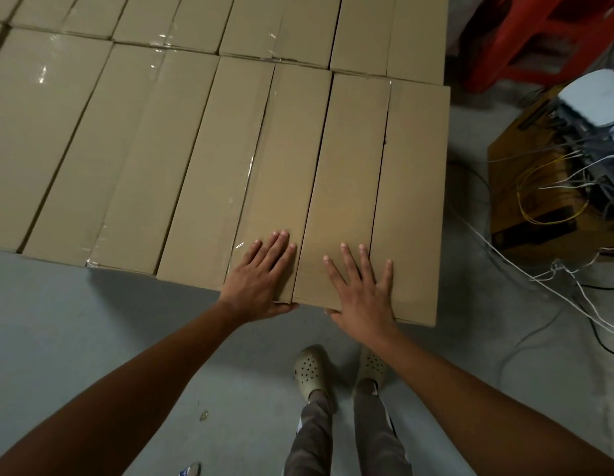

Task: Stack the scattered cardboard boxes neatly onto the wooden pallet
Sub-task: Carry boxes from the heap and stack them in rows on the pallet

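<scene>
My left hand (261, 276) lies flat, fingers straight, on a long tan cardboard box (202, 166), thumb over its near edge. My right hand (364, 290) rests spread on the rightmost tan cardboard box (412, 166), touching the first, above the grey floor (92, 321).

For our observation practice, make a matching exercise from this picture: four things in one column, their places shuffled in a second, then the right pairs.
Things:
1 left hand
2 right hand
3 clogs
4 red plastic frame

Places:
A flat on the rightmost box
B on the grey floor, between the arms
C top right corner
D flat on the second box from the right

Pairs: 1-D, 2-A, 3-B, 4-C
</scene>
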Demonstrator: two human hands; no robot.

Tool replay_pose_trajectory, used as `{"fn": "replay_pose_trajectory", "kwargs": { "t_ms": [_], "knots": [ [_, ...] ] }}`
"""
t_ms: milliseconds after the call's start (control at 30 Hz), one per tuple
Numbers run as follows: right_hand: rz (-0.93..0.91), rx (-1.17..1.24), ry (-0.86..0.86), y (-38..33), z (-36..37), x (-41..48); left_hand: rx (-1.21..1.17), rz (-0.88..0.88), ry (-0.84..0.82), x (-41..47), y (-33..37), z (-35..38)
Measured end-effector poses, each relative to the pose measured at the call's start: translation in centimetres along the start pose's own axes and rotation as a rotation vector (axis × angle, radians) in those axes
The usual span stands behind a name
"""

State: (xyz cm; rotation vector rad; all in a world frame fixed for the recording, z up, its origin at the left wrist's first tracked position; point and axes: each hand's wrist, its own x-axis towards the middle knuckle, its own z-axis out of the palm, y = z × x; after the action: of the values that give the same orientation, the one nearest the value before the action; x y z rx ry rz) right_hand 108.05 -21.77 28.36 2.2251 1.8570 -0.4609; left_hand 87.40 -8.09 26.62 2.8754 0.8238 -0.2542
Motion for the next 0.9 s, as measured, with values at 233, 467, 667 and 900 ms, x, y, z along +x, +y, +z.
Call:
{"fn": "replay_pose_trajectory", "kwargs": {
  "t_ms": [233,467,667,900],
  "knots": [
    [-0.034,0.108,-0.156,0.7,-3.4,-0.6,0.016,-0.081,-0.143,-0.1,1.3,-1.9],
    [0.056,0.325,-0.145,0.5,-8.4,-3.3,-0.013,-0.093,-0.179,-1.7,2.1,-6.0],
    [0.127,0.507,0.088,-0.5,-13.5,-7.2,-0.168,-0.201,0.063,-3.8,4.6,-12.2],
    [0.158,0.743,0.434,-2.2,-19.2,-14.6,-0.462,-0.301,0.529,-9.5,10.3,-19.5]
  ]
}}
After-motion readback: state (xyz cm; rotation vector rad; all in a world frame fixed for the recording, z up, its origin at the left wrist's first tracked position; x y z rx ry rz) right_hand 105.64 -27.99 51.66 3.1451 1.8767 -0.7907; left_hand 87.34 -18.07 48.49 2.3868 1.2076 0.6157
